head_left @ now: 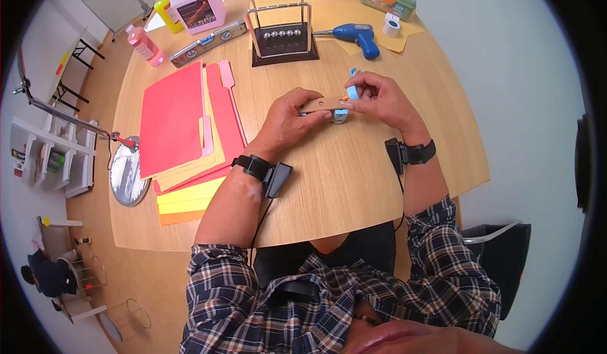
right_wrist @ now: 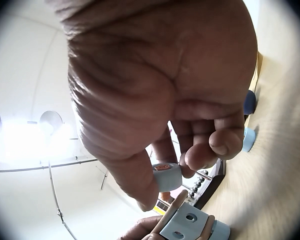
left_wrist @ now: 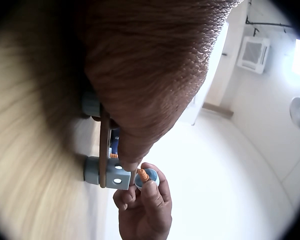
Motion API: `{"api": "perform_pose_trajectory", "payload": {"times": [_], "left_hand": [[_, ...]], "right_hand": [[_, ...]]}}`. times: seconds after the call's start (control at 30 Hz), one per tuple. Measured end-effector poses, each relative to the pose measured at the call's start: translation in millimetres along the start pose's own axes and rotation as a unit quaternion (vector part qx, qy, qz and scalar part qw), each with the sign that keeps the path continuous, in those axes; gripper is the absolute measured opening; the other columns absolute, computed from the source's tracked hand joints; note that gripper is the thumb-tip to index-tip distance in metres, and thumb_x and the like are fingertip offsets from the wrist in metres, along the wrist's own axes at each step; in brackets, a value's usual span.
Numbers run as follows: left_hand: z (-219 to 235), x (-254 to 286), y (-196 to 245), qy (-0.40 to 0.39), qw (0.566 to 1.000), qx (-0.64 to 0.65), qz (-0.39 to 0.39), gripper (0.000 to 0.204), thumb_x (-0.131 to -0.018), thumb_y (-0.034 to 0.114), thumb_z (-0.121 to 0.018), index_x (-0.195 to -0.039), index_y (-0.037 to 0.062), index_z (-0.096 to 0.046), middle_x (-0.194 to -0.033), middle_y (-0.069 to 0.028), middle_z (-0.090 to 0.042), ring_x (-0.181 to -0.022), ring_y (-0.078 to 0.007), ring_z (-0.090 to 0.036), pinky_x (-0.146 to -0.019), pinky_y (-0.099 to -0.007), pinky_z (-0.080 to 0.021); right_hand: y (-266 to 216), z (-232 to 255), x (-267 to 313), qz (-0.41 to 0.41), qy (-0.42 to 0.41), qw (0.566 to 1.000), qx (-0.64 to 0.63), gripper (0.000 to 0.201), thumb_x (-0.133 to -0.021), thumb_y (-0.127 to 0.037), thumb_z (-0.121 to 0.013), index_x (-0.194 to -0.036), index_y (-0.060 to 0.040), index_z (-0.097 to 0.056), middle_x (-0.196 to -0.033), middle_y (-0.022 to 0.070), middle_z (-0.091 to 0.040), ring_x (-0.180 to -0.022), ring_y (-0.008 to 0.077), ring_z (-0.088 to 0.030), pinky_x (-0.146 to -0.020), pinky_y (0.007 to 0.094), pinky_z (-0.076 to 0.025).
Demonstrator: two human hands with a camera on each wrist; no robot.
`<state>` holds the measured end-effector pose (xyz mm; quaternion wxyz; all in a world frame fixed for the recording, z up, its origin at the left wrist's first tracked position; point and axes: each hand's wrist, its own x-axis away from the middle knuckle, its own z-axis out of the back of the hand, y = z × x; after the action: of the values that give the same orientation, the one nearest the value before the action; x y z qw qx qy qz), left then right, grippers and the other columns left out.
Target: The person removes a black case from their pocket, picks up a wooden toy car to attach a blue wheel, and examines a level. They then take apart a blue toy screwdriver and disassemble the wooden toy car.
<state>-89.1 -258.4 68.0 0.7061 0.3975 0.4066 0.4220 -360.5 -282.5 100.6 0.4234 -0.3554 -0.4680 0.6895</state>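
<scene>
Ceiling vent [left_wrist: 253,54]: left wrist only | right hand [head_left: 383,103] pinches blue cap [head_left: 352,93]

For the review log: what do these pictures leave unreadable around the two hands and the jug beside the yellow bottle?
- Head: wooden strip's left end, covered by the left hand.
- Head: jug's small label print, too small.
- Left wrist: whether the orange screw touches wood, too small and blurred.
- Left wrist: right hand's heel, cut off by the bottom edge.
</scene>
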Motion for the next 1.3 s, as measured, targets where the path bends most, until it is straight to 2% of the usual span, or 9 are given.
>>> {"api": "perform_pose_trajectory", "payload": {"times": [0.1, 0.2, 0.57, 0.73, 0.97, 1.03, 1.13, 1.27, 1.3], "left_hand": [[1, 0, 2, -0.004, 1.000, -0.016, -0.015, 0.041, -0.089, 0.021, -0.092, -0.122, 0.0015, -0.076, -0.109, -0.0109, -0.076, -0.101, -0.0215, -0.072, -0.090, -0.0336, -0.057], [2, 1, 6, -0.015, 0.999, -0.039, -0.004, 0.040, -0.090, 0.018, -0.092, -0.122, 0.0012, -0.076, -0.111, -0.0070, -0.076, -0.105, -0.0164, -0.070, -0.093, -0.0323, -0.055], [3, 3, 8, -0.015, 1.000, -0.012, 0.023, 0.040, -0.088, 0.021, -0.093, -0.118, 0.0005, -0.076, -0.107, -0.0058, -0.076, -0.100, -0.0136, -0.068, -0.089, -0.0312, -0.055], [3, 3, 7, -0.013, 1.000, -0.014, 0.018, 0.038, -0.089, 0.021, -0.092, -0.117, 0.0002, -0.076, -0.107, -0.0071, -0.077, -0.100, -0.0148, -0.069, -0.089, -0.0313, -0.055], [4, 3, 6, -0.012, 1.000, -0.025, 0.004, 0.036, -0.090, 0.018, -0.091, -0.117, 0.0004, -0.077, -0.108, -0.0083, -0.077, -0.101, -0.0161, -0.070, -0.090, -0.0320, -0.056], [3, 2, 4, -0.012, 1.000, -0.022, 0.004, 0.036, -0.090, 0.018, -0.091, -0.118, 0.0004, -0.077, -0.108, -0.0084, -0.077, -0.100, -0.0160, -0.070, -0.090, -0.0319, -0.056], [3, 2, 4, -0.011, 1.000, -0.016, 0.006, 0.037, -0.090, 0.018, -0.092, -0.118, 0.0003, -0.077, -0.109, -0.0084, -0.076, -0.100, -0.0159, -0.070, -0.090, -0.0317, -0.056], [3, 4, 6, -0.012, 1.000, -0.002, 0.015, 0.038, -0.089, 0.019, -0.092, -0.118, 0.0002, -0.076, -0.107, -0.0080, -0.076, -0.100, -0.0156, -0.070, -0.089, -0.0315, -0.056], [3, 4, 6, -0.010, 1.000, -0.002, 0.015, 0.038, -0.089, 0.019, -0.092, -0.118, 0.0002, -0.076, -0.107, -0.0080, -0.076, -0.100, -0.0156, -0.070, -0.089, -0.0315, -0.056]], "right_hand": [[0, 1, 0, 0.005, 0.008, 1.000, 0.001, 0.034, -0.086, -0.010, -0.092, -0.115, -0.0041, -0.076, -0.094, -0.0078, -0.057, -0.075, 0.0018, -0.047, -0.067, 0.0205, -0.041], [0, 1, 1, 0.006, 0.011, 1.000, 0.001, 0.035, -0.085, -0.010, -0.093, -0.115, -0.0043, -0.076, -0.093, -0.0080, -0.056, -0.075, 0.0018, -0.046, -0.067, 0.0204, -0.041], [-5, 0, 3, 0.006, -0.023, 1.000, 0.004, 0.032, -0.083, -0.007, -0.091, -0.111, -0.0057, -0.076, -0.090, -0.0075, -0.056, -0.075, 0.0040, -0.047, -0.068, 0.0227, -0.042], [-1, -5, 3, 0.028, -0.040, 0.998, 0.041, 0.036, -0.084, -0.008, -0.092, -0.117, -0.0068, -0.076, -0.091, -0.0086, -0.054, -0.076, 0.0032, -0.046, -0.069, 0.0217, -0.040], [-13, -8, 6, 0.031, -0.038, 0.996, 0.074, 0.038, -0.082, -0.006, -0.092, -0.116, -0.0065, -0.076, -0.089, -0.0059, -0.054, -0.075, 0.0058, -0.046, -0.068, 0.0241, -0.040], [-16, -9, 7, 0.046, -0.029, 0.994, 0.093, 0.034, -0.081, -0.005, -0.087, -0.113, -0.0042, -0.075, -0.093, -0.0018, -0.059, -0.078, 0.0086, -0.051, -0.069, 0.0259, -0.044], [-16, -11, 7, 0.083, -0.024, 0.989, 0.116, 0.035, -0.081, -0.005, -0.087, -0.114, -0.0048, -0.075, -0.095, -0.0007, -0.061, -0.078, 0.0101, -0.052, -0.069, 0.0268, -0.045], [-14, -12, 7, 0.082, -0.023, 0.990, 0.116, 0.036, -0.081, -0.005, -0.087, -0.115, -0.0054, -0.075, -0.097, -0.0008, -0.061, -0.078, 0.0106, -0.053, -0.071, 0.0268, -0.046], [-14, -11, 8, 0.084, -0.024, 0.991, 0.103, 0.038, -0.082, -0.004, -0.088, -0.118, -0.0052, -0.075, -0.102, -0.0021, -0.061, -0.079, 0.0081, -0.053, -0.072, 0.0249, -0.046]]}}
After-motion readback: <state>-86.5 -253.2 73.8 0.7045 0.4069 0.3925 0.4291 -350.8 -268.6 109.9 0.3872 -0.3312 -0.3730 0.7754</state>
